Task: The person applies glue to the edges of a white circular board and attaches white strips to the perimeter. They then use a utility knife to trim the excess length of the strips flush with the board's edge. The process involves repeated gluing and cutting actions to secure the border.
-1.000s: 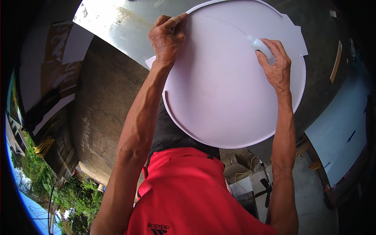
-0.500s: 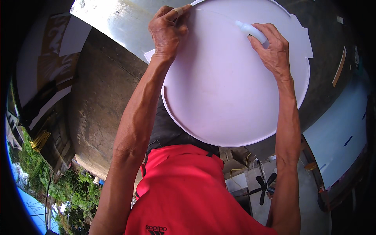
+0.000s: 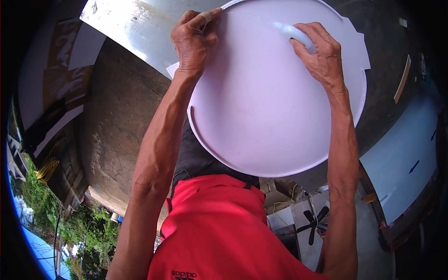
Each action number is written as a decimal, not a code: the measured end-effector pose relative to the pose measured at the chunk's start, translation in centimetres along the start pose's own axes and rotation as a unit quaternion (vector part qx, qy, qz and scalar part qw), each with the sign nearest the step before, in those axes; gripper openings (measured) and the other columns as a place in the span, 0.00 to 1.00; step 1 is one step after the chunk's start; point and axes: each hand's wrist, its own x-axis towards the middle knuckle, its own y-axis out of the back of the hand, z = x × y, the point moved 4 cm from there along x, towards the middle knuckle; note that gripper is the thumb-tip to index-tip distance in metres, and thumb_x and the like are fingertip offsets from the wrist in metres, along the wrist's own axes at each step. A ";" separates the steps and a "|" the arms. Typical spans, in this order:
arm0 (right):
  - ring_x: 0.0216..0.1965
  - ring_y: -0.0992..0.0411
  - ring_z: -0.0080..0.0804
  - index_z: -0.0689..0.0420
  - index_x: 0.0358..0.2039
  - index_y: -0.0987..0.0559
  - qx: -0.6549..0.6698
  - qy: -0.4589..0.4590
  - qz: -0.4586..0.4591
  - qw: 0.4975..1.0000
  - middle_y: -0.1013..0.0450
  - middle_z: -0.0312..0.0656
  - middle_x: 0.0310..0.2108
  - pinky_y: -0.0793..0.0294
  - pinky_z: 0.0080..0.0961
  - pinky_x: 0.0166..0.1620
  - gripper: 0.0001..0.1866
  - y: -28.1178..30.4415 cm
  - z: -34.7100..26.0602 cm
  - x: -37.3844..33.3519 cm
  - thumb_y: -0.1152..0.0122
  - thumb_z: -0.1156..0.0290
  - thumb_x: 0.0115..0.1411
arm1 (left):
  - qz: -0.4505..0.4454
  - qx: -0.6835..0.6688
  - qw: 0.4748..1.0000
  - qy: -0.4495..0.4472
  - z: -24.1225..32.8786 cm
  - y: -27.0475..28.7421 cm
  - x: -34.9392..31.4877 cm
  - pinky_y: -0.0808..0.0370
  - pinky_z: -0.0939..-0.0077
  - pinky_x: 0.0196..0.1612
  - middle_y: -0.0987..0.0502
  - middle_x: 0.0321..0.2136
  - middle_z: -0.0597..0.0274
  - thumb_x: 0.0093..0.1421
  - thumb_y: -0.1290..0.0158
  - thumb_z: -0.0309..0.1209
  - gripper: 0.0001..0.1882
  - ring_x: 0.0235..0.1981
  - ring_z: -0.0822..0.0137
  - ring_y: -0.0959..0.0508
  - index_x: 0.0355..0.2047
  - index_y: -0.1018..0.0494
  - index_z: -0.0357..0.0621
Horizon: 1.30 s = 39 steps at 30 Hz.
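Note:
A large round white panel [image 3: 275,107] lies before me, with a thin raised strip along parts of its rim and tabs sticking out at the left and right. At its far left edge my left hand [image 3: 193,39] is closed, finger and thumb pinching the rim strip. A small pale squeeze bottle [image 3: 295,34] is gripped in my right hand [image 3: 323,56] above the panel's far right part. The bottle is tilted, its nozzle pointing left. A fine clear strand runs from near the nozzle toward my left fingertips.
A shiny metal sheet [image 3: 123,23] lies on the dark worktop [image 3: 126,88] at the far left. To the right are a narrow brown strip [image 3: 402,79] and a light blue sheet [image 3: 406,161]. Below the panel stands a black-bladed fan [image 3: 312,224]. Yellow cord [image 3: 46,170] hangs at left.
Both hands and the panel sit slightly further left in the picture. The bottle has shifted a little left and its tilt is slightly flatter. Both grips stay the same.

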 end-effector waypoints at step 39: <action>0.42 0.18 0.36 0.55 0.48 0.15 -0.021 0.000 0.020 1.000 0.19 0.41 0.45 0.14 0.30 0.45 0.16 0.3 -0.5 0.3 0.28 0.71 0.58 | -0.013 -0.014 1.000 0.008 -0.1 -0.1 0.0 0.27 0.78 0.30 0.24 0.26 0.67 0.58 0.33 0.22 0.13 0.24 0.74 0.27 0.43 0.12 0.50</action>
